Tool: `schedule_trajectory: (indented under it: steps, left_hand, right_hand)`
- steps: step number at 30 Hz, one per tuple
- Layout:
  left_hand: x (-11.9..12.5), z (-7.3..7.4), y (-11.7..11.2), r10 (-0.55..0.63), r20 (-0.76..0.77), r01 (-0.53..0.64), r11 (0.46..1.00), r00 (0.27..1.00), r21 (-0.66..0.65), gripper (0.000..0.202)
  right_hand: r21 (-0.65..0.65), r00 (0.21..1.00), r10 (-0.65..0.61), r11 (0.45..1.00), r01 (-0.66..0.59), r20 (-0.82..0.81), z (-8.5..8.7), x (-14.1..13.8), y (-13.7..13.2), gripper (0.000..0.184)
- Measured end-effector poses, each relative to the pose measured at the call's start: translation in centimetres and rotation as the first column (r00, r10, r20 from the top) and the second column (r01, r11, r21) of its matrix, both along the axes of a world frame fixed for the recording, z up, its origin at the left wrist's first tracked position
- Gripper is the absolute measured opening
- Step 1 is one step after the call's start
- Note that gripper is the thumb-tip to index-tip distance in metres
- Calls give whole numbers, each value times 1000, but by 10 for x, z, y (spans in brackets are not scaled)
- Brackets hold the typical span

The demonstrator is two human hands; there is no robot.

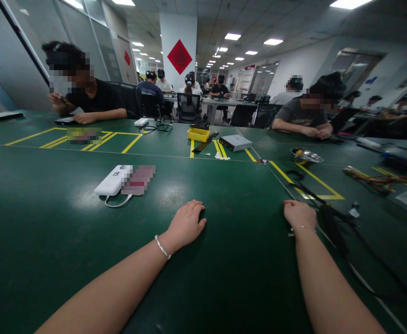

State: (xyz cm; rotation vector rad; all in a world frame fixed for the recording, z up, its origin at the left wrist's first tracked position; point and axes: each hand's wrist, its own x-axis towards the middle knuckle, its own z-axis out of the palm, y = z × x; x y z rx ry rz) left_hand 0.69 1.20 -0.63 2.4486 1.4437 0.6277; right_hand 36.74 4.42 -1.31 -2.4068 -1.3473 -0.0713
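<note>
My left hand (pixel 188 222) lies palm down on the green table (pixel 245 260), its fingers stretched forward and the thumb apart. It holds nothing. Further right, my right hand (pixel 300 214) rests on the table with its fingers curled in, and nothing shows in it. Beside that hand run a black strap and cable (pixel 332 227). Ahead and left of my left hand lies a white power bank (pixel 113 180) marked 15. A short white cable (pixel 118 204) loops from it to a blurred-out flat phone-like object (pixel 138 180) touching its side.
Farther back are a yellow bin (pixel 198 134), a grey-white box (pixel 235 142), a metal bowl (pixel 306 155) and yellow tape markings. Coloured wires (pixel 373 178) lie at the right. Two people sit across the table, one left (pixel 99 97), one right (pixel 293 113).
</note>
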Motion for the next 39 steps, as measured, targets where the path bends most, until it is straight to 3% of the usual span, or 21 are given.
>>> schedule_trajectory:
  steps: [3,6,8,10,11,13,17,21,23,24,26,29,31,34,39]
  left_hand:
    - [0,-1,0,-8,2,8,1000,1000,6,32]
    - [1,-4,1,15,7,-15,1000,1000,5,36]
    - [1,-7,1,47,2,-47,999,999,6,42]
    - [2,-10,2,73,-16,-72,997,997,13,45]
    - [2,-11,2,81,-29,-80,997,996,15,46]
    - [2,-13,2,84,-59,-83,996,995,13,45]
    - [2,-14,1,62,-97,-61,998,993,14,44]
    - [1,-12,0,48,-118,-46,999,992,24,46]
    - [1,-10,0,44,-128,-42,999,991,18,46]
    - [0,-9,0,44,-130,-43,999,991,13,46]
    - [0,-7,0,46,-130,-46,999,990,3,46]
    - [0,-6,1,46,-122,-47,999,991,-5,47]
    - [0,-6,1,48,-114,-50,999,992,-11,46]
    - [0,-6,1,49,-97,-51,999,994,-20,46]
    - [0,-5,1,46,-90,-49,999,995,-24,46]
  right_hand:
    - [48,999,-12,999,9,53,5,-11,2,37]
    - [180,969,219,955,-237,114,12,-47,5,40]
    - [196,878,466,856,-478,107,14,-85,3,41]
    - [121,712,697,702,-702,85,13,-125,-5,41]
    - [73,627,776,622,-779,69,11,-143,-10,41]
    - [-14,512,858,513,-858,26,7,-172,-22,43]
    - [-147,411,910,400,-905,-56,1,-194,-37,49]
    - [-151,380,922,365,-919,-80,5,-188,-32,49]
    - [-102,417,908,411,-906,-43,11,-177,-24,46]
    - [-66,467,884,466,-883,-10,14,-169,-20,45]
    - [18,629,776,629,-777,56,20,-146,-10,43]
    - [69,880,460,880,-469,119,23,-99,2,43]
    - [45,964,211,974,-220,159,20,-67,5,46]
    - [-37,985,15,999,-9,172,13,-35,4,52]
    - [-122,996,16,993,-5,92,11,-25,4,44]
